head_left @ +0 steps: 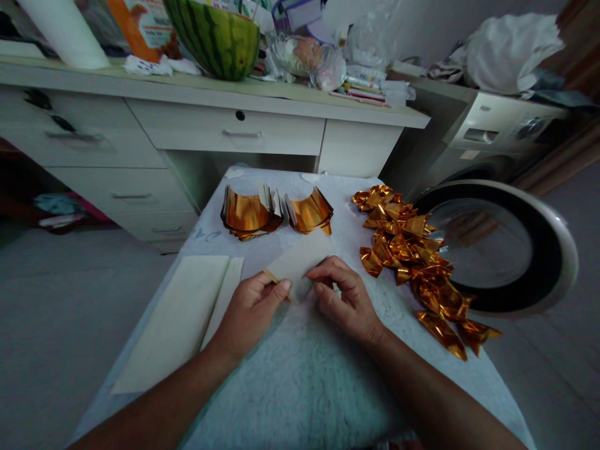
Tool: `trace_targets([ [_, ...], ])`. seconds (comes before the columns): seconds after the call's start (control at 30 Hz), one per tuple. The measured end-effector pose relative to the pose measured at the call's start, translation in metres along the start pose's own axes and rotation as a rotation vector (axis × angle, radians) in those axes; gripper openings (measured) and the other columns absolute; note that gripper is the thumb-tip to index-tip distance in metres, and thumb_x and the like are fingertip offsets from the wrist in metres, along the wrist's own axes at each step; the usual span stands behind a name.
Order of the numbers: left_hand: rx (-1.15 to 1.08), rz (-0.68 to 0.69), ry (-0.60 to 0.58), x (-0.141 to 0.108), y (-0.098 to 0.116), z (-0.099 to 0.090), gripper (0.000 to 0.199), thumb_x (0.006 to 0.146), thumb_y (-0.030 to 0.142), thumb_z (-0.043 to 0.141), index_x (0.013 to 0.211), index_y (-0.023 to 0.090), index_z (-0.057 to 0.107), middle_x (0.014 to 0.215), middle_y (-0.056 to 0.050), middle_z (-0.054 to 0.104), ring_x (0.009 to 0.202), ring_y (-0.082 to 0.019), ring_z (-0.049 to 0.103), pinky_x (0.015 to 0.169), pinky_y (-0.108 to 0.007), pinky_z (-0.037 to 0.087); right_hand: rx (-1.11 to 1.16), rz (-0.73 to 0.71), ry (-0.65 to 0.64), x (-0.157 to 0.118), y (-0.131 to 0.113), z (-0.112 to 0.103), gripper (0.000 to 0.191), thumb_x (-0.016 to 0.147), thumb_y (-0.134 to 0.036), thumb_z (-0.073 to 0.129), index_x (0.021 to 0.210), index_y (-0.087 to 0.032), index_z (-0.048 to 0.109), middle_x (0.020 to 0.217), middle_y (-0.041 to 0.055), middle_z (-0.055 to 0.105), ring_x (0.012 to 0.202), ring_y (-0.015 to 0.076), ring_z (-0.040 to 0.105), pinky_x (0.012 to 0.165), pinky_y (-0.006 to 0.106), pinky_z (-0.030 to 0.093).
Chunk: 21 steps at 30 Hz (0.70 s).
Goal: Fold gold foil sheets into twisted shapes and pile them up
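Observation:
A small sheet of gold foil paper (300, 259), pale side up with a thin gold edge at its left, is held just above the table in front of me. My left hand (257, 303) is closed on its near left corner, thumb on top. At the near right edge of the sheet, my right hand (344, 297) has its thumb and index finger bent together on the paper. Beyond the sheet stand two curved stacks of gold foil sheets, a left stack (246, 212) and a right stack (309, 211). Folded gold foil pieces (403, 244) lie heaped at the right.
A folded cream paper (175, 319) lies along the left of the cloth-covered table (300, 387). An open washing machine door (569, 250) reaches close to the table's right side. Behind, a white drawer counter (281, 128) carries a cut watermelon (213, 40) and plastic bags (370, 44).

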<state>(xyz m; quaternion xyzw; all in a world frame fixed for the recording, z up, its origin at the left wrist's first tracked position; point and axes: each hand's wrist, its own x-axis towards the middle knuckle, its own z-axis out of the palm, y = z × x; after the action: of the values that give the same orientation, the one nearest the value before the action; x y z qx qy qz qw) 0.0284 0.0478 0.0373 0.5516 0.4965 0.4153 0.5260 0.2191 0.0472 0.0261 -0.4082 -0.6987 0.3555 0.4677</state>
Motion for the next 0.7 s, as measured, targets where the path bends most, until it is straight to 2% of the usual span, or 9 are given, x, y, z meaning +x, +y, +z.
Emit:
trace_targets([
  [0.1, 0.014, -0.007, 0.001, 0.0, -0.002, -0.004, 0.026, 0.085, 0.035, 0.059, 0.064, 0.02, 0.057, 0.057, 0.003, 0.052, 0.058, -0.014, 0.052, 0.061, -0.028, 0.048, -0.18, 0.07, 0.252, 0.002, 0.004, -0.006, 0.023, 0.091, -0.039, 0.057, 0.104, -0.022, 0.063, 0.1, 0.0058, 0.056, 0.091, 0.0196, 0.052, 0.077, 0.033, 0.045],
  [0.17, 0.002, -0.013, -0.025, 0.0, -0.005, -0.008, 0.023, 0.086, 0.035, 0.058, 0.068, 0.02, 0.06, 0.062, 0.001, 0.056, 0.061, -0.015, 0.054, 0.06, -0.027, 0.046, -0.129, 0.134, 0.309, 0.003, 0.007, -0.01, 0.032, 0.088, -0.042, 0.06, 0.113, -0.022, 0.059, 0.109, 0.0073, 0.056, 0.099, 0.0211, 0.053, 0.084, 0.034, 0.045],
  [0.23, -0.019, -0.025, -0.058, -0.001, -0.008, -0.01, 0.018, 0.087, 0.033, 0.057, 0.078, 0.019, 0.064, 0.069, 0.0, 0.061, 0.065, -0.015, 0.057, 0.062, -0.027, 0.046, 0.063, 0.216, 0.259, 0.005, 0.009, -0.012, 0.036, 0.086, -0.045, 0.062, 0.113, -0.022, 0.057, 0.105, 0.0062, 0.06, 0.095, 0.02, 0.055, 0.082, 0.033, 0.047],
  [0.3, -0.053, -0.056, -0.096, -0.001, -0.008, -0.01, 0.017, 0.087, 0.032, 0.057, 0.088, 0.018, 0.066, 0.078, -0.001, 0.067, 0.071, -0.016, 0.06, 0.067, -0.028, 0.047, 0.249, 0.314, 0.173, 0.007, 0.012, -0.012, 0.033, 0.084, -0.048, 0.065, 0.101, -0.021, 0.059, 0.089, 0.0028, 0.062, 0.08, 0.0166, 0.057, 0.07, 0.028, 0.046],
  [0.37, -0.11, -0.083, -0.11, 0.0, -0.007, -0.008, 0.018, 0.086, 0.031, 0.059, 0.096, 0.017, 0.064, 0.088, -0.003, 0.07, 0.078, -0.017, 0.064, 0.071, -0.029, 0.05, 0.332, 0.392, 0.127, 0.009, 0.016, -0.01, 0.033, 0.079, -0.05, 0.07, 0.086, -0.02, 0.057, 0.075, -0.0009, 0.058, 0.065, 0.0127, 0.052, 0.058, 0.024, 0.041],
  [0.43, -0.173, -0.083, -0.065, 0.001, -0.006, -0.005, 0.024, 0.083, 0.029, 0.063, 0.104, 0.018, 0.058, 0.093, -0.003, 0.07, 0.083, -0.018, 0.066, 0.073, -0.031, 0.052, 0.343, 0.432, 0.118, 0.009, 0.019, -0.008, 0.034, 0.077, -0.049, 0.072, 0.08, -0.02, 0.054, 0.069, -0.0031, 0.055, 0.058, 0.0105, 0.048, 0.053, 0.022, 0.036],
  [0.5, -0.191, -0.073, 0.011, 0.002, -0.008, -0.004, 0.037, 0.082, 0.028, 0.064, 0.115, 0.022, 0.048, 0.089, 0.0, 0.069, 0.078, -0.017, 0.067, 0.071, -0.03, 0.053, 0.316, 0.463, 0.114, 0.009, 0.022, -0.006, 0.033, 0.077, -0.047, 0.071, 0.083, -0.021, 0.052, 0.067, -0.0045, 0.054, 0.056, 0.0101, 0.047, 0.051, 0.022, 0.034],
  [0.6, -0.078, -0.064, 0.051, 0.003, -0.014, -0.005, 0.049, 0.084, 0.026, 0.06, 0.126, 0.027, 0.035, 0.077, 0.007, 0.063, 0.066, -0.015, 0.063, 0.062, -0.027, 0.05, 0.155, 0.473, 0.123, 0.009, 0.023, -0.003, 0.031, 0.078, -0.039, 0.067, 0.096, -0.023, 0.047, 0.063, -0.0083, 0.051, 0.052, 0.0112, 0.046, 0.05, 0.022, 0.033],
  [0.7, 0.226, -0.007, 0.027, 0.003, -0.018, -0.008, 0.035, 0.088, 0.025, 0.054, 0.12, 0.026, 0.041, 0.071, 0.007, 0.058, 0.062, -0.014, 0.059, 0.059, -0.026, 0.045, -0.137, 0.428, 0.138, 0.008, 0.022, 0.0, 0.029, 0.077, -0.026, 0.064, 0.099, -0.023, 0.045, 0.06, -0.0097, 0.049, 0.053, 0.0122, 0.047, 0.052, 0.023, 0.033],
])
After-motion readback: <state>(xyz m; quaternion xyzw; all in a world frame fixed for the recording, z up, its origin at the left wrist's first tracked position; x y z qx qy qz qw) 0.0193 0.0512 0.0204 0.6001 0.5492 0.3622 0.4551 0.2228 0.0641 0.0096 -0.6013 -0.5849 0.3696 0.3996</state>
